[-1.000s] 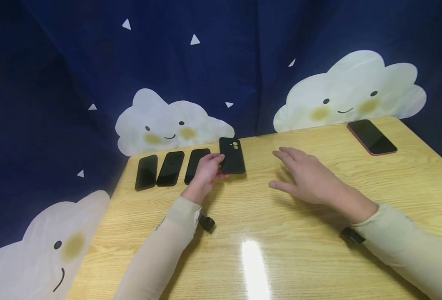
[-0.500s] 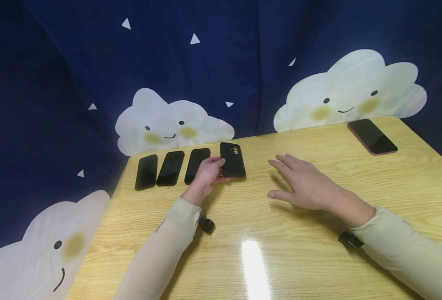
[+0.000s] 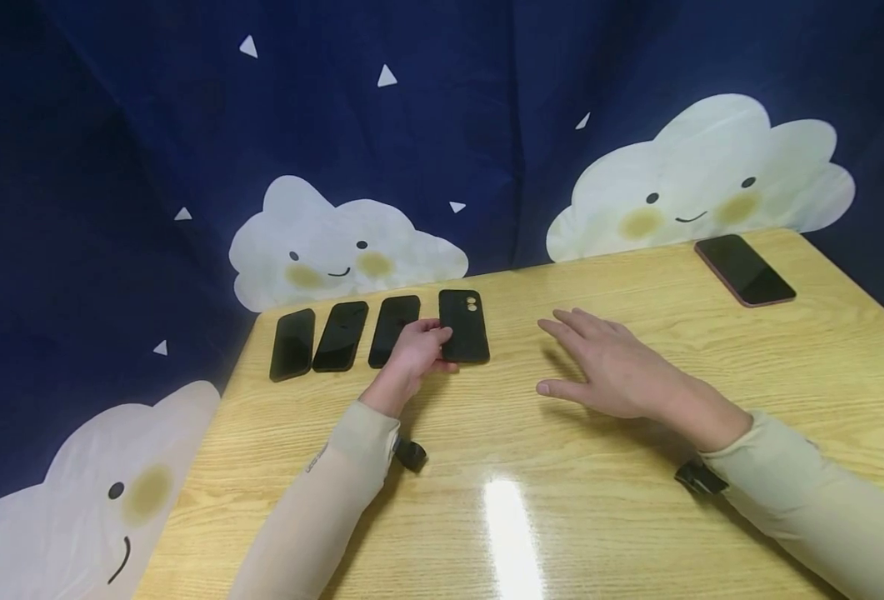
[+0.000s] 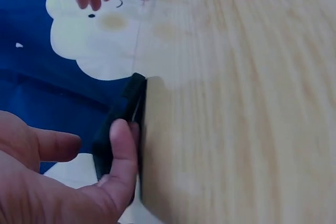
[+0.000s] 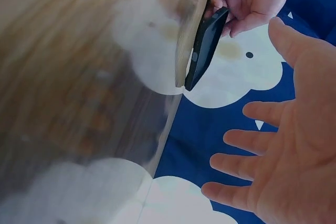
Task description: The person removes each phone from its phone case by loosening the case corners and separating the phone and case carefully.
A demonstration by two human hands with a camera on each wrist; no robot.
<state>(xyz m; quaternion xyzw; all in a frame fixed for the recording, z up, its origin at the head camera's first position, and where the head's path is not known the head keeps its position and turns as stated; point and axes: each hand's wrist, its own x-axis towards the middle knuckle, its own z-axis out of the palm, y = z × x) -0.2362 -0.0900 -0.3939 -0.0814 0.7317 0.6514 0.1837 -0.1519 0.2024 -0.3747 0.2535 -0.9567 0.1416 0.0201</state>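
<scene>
My left hand [image 3: 417, 348] pinches the left edge of a black phone case [image 3: 465, 327], thumb on top. The case lies back side up, and wood colour shows in its two round camera holes. In the right wrist view the case [image 5: 207, 51] is low at the table, slightly tilted; whether it lies fully on the wood I cannot tell. To its left, three dark phones stand in a row: one at the far left [image 3: 292, 344], a middle one [image 3: 340, 336], and one [image 3: 397, 321] partly behind my left hand. My right hand [image 3: 614, 367] hovers to the right, fingers extended, holding nothing.
A phone with a pinkish-red edge [image 3: 745, 271] lies at the back right of the wooden table [image 3: 599, 517]. Behind the table hangs a dark blue curtain [image 3: 501, 125] with cloud faces. A band with a dark piece is on each wrist.
My left hand has lowered the phone case and brought it slightly nearer, more level with the row. My right hand came down a little, then stayed.
</scene>
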